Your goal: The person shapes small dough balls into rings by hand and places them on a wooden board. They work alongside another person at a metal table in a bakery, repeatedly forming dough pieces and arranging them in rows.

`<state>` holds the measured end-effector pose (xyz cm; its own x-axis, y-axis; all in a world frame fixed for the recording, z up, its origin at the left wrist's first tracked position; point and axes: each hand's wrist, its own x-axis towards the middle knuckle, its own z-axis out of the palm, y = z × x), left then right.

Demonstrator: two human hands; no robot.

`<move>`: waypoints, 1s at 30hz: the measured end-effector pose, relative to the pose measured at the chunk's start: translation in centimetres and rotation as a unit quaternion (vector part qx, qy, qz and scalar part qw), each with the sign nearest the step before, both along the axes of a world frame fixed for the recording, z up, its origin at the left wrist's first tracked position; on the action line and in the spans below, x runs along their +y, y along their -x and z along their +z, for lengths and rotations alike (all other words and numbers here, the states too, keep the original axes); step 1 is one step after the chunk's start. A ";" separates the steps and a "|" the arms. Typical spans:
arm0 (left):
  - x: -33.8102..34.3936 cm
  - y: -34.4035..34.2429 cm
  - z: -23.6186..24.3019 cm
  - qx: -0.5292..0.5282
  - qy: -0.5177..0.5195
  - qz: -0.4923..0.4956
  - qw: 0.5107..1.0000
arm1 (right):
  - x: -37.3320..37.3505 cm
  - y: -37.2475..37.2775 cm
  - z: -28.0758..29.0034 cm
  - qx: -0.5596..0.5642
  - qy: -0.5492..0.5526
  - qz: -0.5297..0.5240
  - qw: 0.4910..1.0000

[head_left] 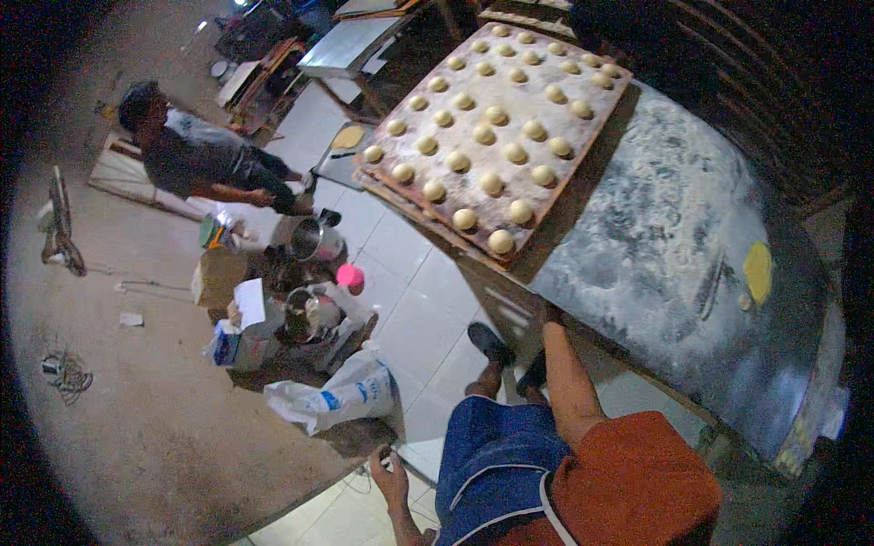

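Note:
My left hand [388,464] hangs low beside my blue shorts, fingers curled, with something small and pale at them that I cannot make out. My right hand [549,312] is at the near edge of the floured metal table [637,237], its fingers hard to see. Above it, a wooden board [510,91] holds several rows of round dough balls [500,239]. A flat yellow piece [757,273] and a long dark, thin item [716,287] lie on the table's right part.
At left, another person [191,159] stands by a metal pot [312,238], a pink container [350,278], a cardboard box [218,273] and a white sack [328,396]. A small metal table [350,41] stands behind. Tiled floor [405,300] runs between them and me.

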<state>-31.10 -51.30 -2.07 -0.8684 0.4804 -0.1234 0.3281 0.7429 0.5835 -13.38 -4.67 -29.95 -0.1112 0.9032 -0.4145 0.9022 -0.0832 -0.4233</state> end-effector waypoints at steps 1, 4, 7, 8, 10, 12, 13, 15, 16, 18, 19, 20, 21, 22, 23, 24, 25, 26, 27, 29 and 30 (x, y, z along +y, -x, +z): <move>-0.7 -0.5 0.1 -0.021 -0.005 0.053 0.998 | -0.8 0.1 -0.4 -0.004 0.012 -0.002 1.000; -0.1 -1.7 -0.1 -0.031 -0.015 0.066 0.997 | -3.9 -0.7 -0.9 -0.010 0.032 -0.001 0.999; 2.4 -1.7 -0.8 -0.043 0.012 -0.021 0.999 | -8.5 -2.5 -0.9 -0.010 0.039 -0.008 0.999; 3.0 -1.6 -0.9 -0.051 0.009 -0.045 0.998 | -10.9 -3.4 -0.8 -0.009 0.042 -0.010 0.999; 3.9 -1.3 -1.2 -0.048 0.010 -0.088 0.995 | -14.1 -5.3 -0.6 -0.002 0.048 -0.019 0.999; 4.2 -0.6 -1.6 -0.086 -0.008 -0.106 0.991 | -16.7 -7.4 -0.3 0.014 0.048 -0.025 0.998; 4.4 0.0 -1.9 -0.095 -0.025 -0.115 0.989 | -17.7 -8.5 -0.1 0.022 0.047 -0.031 0.998; 4.5 1.2 -2.9 -0.104 -0.025 -0.129 0.986 | -20.1 -10.8 0.7 0.039 0.045 -0.037 0.998; 4.6 2.1 -3.7 -0.098 -0.035 -0.144 0.984 | -21.2 -11.9 1.1 0.066 0.034 -0.077 0.994; 5.1 4.2 -5.7 -0.083 -0.054 -0.168 0.981 | -23.8 -14.4 1.9 0.091 0.059 -0.082 0.991; 5.8 5.5 -7.0 -0.045 -0.051 -0.173 0.983 | -25.1 -15.6 2.3 0.069 0.067 -0.053 0.994; 6.4 6.7 -8.3 -0.011 -0.039 -0.171 0.985 | -26.2 -16.9 2.7 0.105 0.103 -0.085 0.985; 7.0 7.5 -9.8 0.008 -0.004 -0.157 0.988 | -27.2 -18.0 3.0 0.090 0.098 -0.065 0.989; 8.0 8.2 -11.5 0.035 -0.016 -0.157 0.987 | -28.1 -19.1 3.4 0.101 0.112 -0.071 0.986; 9.3 9.0 -13.3 0.047 -0.006 -0.144 0.988 | -29.0 -20.2 3.7 0.152 0.146 -0.109 0.972; 10.5 9.7 -15.1 0.063 0.010 -0.128 0.990 | -29.6 -21.2 4.1 0.147 0.156 -0.093 0.972; 11.7 10.2 -17.0 0.024 0.031 -0.184 0.982 | -30.3 -22.1 4.5 0.172 0.178 -0.107 0.963; 12.9 10.5 -18.9 -0.012 0.058 -0.233 0.971 | -30.8 -22.9 4.9 0.202 0.199 -0.123 0.951; 14.1 10.7 -20.8 -0.041 0.086 -0.279 0.956 | -31.4 -23.7 5.3 0.234 0.219 -0.141 0.937; 14.9 9.7 -23.7 -0.094 0.116 -0.393 0.907 | -32.6 -25.0 6.2 0.288 0.252 -0.172 0.908; 14.9 9.2 -24.5 -0.136 0.169 -0.442 0.871 | -33.3 -25.5 6.6 0.306 0.260 -0.184 0.897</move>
